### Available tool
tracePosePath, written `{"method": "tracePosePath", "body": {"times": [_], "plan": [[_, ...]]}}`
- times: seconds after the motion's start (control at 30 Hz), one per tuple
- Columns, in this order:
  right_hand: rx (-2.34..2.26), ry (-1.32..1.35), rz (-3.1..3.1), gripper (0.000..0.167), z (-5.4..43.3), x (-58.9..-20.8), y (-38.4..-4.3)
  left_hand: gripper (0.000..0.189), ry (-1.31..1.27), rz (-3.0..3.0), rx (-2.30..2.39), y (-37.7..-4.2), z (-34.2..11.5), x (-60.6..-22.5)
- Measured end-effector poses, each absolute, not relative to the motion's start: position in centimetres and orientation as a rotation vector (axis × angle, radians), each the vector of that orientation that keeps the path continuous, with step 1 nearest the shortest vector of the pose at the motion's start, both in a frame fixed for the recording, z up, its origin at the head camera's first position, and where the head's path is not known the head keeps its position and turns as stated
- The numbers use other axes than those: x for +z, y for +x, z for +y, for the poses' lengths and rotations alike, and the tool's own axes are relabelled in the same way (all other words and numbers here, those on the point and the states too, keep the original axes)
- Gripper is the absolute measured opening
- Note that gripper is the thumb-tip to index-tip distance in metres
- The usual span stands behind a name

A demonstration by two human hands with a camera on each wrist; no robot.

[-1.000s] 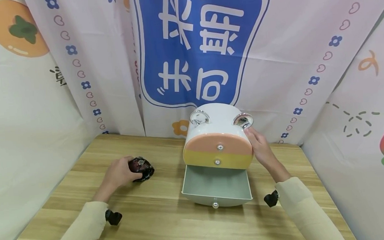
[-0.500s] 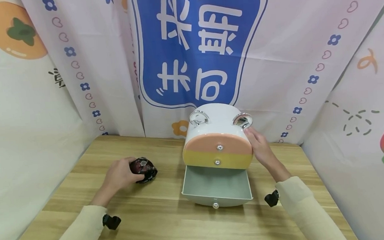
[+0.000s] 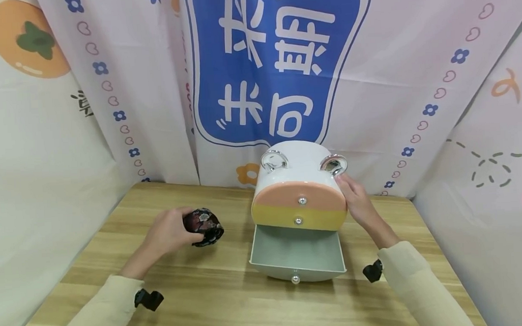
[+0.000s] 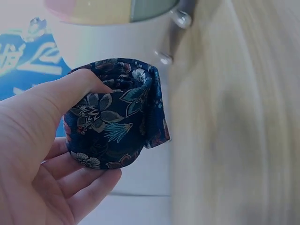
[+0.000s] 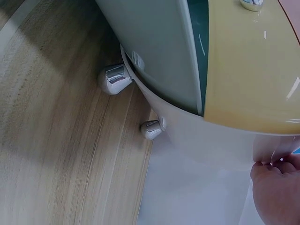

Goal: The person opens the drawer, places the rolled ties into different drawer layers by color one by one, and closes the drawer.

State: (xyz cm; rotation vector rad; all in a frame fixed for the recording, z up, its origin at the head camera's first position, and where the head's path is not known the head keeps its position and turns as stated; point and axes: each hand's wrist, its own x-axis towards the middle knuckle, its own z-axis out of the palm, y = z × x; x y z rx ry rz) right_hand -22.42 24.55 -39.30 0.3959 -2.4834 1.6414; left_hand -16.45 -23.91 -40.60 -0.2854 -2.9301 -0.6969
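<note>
A rolled-up dark necktie (image 3: pixel 204 226) with a floral pattern is in my left hand (image 3: pixel 169 232), just above the table left of the cabinet. In the left wrist view, the thumb lies over the top of the necktie roll (image 4: pixel 108 126) and the fingers go round beneath it. A small white cabinet (image 3: pixel 302 156) has a pink and a yellow drawer front, both closed. Its green bottom drawer (image 3: pixel 295 272) is pulled out, with nothing in it. My right hand (image 3: pixel 358 202) rests against the cabinet's right side; its fingertips touch the white wall in the right wrist view.
Two silver ring-shaped ears (image 3: pixel 334 165) stand on the cabinet's top, and silver feet (image 5: pixel 152 129) hold it off the wooden table (image 3: pixel 233 307). Printed cloth (image 3: pixel 390 87) hangs behind and along both sides.
My left hand has carried the necktie to the right, toward the cabinet, and lifted it slightly. The right hand and the open drawer stay where they were.
</note>
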Motion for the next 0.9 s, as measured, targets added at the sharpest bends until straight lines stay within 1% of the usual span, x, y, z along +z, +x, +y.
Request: {"method": "tracePosePath", "body": {"times": [0.2, 0.4, 0.6, 0.9], "plan": [[1.624, 0.401, -2.494, 0.062, 24.7, -39.4, -22.5, 0.06, -0.419, -2.922, -0.642, -15.8, -22.3, -37.6], [1.633, 0.373, -2.507, 0.062, 24.7, -39.3, -22.5, 0.057, -0.504, -2.895, -0.649, -15.1, -20.1, -35.7], [1.634, 0.394, -2.493, 0.061, 24.5, -39.4, -22.5, 0.047, -0.541, -2.882, -0.7, -14.4, -17.4, -34.7], [1.607, 0.41, -2.494, 0.059, 24.4, -39.4, -22.4, 0.039, -0.615, -2.862, -0.767, -13.8, -13.9, -34.1]]}}
